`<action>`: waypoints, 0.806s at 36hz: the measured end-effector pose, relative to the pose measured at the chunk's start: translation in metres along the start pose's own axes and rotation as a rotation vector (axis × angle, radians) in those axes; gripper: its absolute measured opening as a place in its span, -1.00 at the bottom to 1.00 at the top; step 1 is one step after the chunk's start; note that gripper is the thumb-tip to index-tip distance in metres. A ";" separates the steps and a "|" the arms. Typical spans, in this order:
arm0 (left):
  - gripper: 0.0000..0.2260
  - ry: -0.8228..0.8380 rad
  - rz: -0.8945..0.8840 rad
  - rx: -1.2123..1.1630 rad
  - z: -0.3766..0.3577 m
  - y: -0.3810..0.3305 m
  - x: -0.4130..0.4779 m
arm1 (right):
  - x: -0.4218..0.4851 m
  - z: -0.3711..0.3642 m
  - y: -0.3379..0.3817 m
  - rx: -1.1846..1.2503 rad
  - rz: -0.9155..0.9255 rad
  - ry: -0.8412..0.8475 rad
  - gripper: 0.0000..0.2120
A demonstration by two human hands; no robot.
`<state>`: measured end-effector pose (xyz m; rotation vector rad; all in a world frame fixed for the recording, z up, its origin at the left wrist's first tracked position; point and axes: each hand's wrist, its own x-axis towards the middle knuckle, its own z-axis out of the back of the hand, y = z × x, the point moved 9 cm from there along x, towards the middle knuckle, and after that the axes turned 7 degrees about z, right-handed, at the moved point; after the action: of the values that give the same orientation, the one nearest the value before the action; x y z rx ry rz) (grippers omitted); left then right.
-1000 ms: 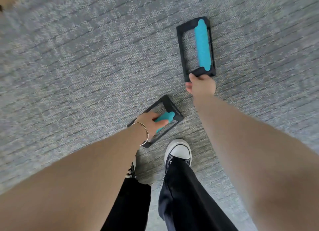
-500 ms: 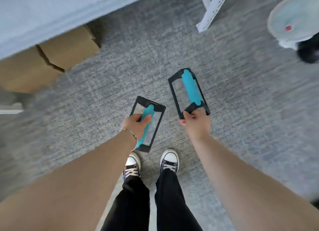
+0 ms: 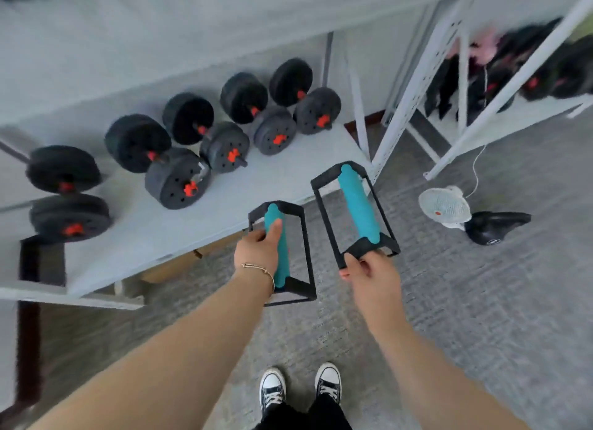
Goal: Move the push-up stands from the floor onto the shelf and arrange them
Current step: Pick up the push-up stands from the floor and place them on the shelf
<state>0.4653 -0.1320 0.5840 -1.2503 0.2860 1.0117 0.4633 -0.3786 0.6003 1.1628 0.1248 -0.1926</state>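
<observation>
I hold two push-up stands in the air, each a black frame with a teal foam grip. My left hand (image 3: 258,248) is wrapped around the teal grip of the left push-up stand (image 3: 284,262). My right hand (image 3: 365,270) pinches the near black end of the right push-up stand (image 3: 356,205), which reaches out to the front right corner of the pale grey shelf (image 3: 179,234). Both stands hang in front of the shelf's front edge, above the carpet.
Several black dumbbells (image 3: 179,169) with red nuts fill the back and left of the shelf. A white perforated upright (image 3: 414,86) stands at its right corner, with a second rack (image 3: 513,86) of dark items behind. A small fan (image 3: 444,206) and a black object (image 3: 495,227) lie on the carpet.
Both stands have come up off the carpet in my hands. My view has lifted from the floor to the shelf with the dumbbells, and the stands now hang at its front edge.
</observation>
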 end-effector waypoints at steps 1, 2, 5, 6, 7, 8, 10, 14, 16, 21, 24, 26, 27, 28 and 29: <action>-0.61 0.008 -0.027 -0.002 0.008 -0.018 -0.012 | -0.004 0.005 0.022 0.004 0.027 -0.003 -0.84; -0.58 0.011 -0.056 0.007 0.017 -0.038 -0.024 | -0.008 0.010 0.044 0.007 0.051 -0.005 -0.84; -0.57 0.015 -0.119 -0.028 0.045 -0.089 -0.049 | -0.015 0.023 0.104 -0.009 0.135 -0.028 -0.83; -0.59 0.008 -0.138 -0.044 0.056 -0.106 -0.056 | -0.017 0.027 0.123 -0.016 0.160 -0.037 -0.84; -0.61 -0.002 -0.164 -0.053 0.068 -0.123 -0.064 | -0.018 0.031 0.142 -0.021 0.186 -0.052 -0.84; -0.62 -0.009 -0.192 -0.057 0.079 -0.141 -0.072 | -0.019 0.034 0.160 -0.027 0.214 -0.068 -0.84; -0.60 -0.020 -0.248 -0.076 0.099 -0.174 -0.084 | -0.020 0.040 0.197 -0.039 0.273 -0.103 -0.82; -0.60 -0.025 -0.298 -0.140 0.130 -0.228 -0.106 | -0.015 0.045 0.262 -0.041 0.370 -0.168 -0.82; -0.56 -0.022 -0.305 -0.149 0.139 -0.248 -0.110 | -0.007 0.047 0.286 -0.037 0.409 -0.196 -0.79; -0.52 0.021 -0.312 -0.200 0.144 -0.296 -0.110 | 0.029 0.053 0.324 -0.069 0.450 -0.208 -0.75; -0.53 0.027 -0.345 -0.242 0.139 -0.325 -0.101 | 0.055 0.058 0.342 -0.096 0.475 -0.208 -0.78; -0.54 0.020 -0.349 -0.257 0.134 -0.343 -0.092 | 0.076 0.061 0.349 -0.117 0.484 -0.204 -0.79; -0.56 0.013 -0.345 -0.259 0.130 -0.352 -0.086 | 0.087 0.062 0.351 -0.117 0.485 -0.203 -0.79; -0.56 0.007 -0.337 -0.260 0.125 -0.360 -0.078 | 0.099 0.062 0.351 -0.111 0.482 -0.199 -0.78; -0.56 0.001 -0.324 -0.263 0.121 -0.367 -0.071 | 0.111 0.062 0.352 -0.106 0.481 -0.194 -0.77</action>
<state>0.6648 -0.0487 0.9118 -1.4784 -0.0525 0.7844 0.6476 -0.3107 0.9189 1.0308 -0.3115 0.1269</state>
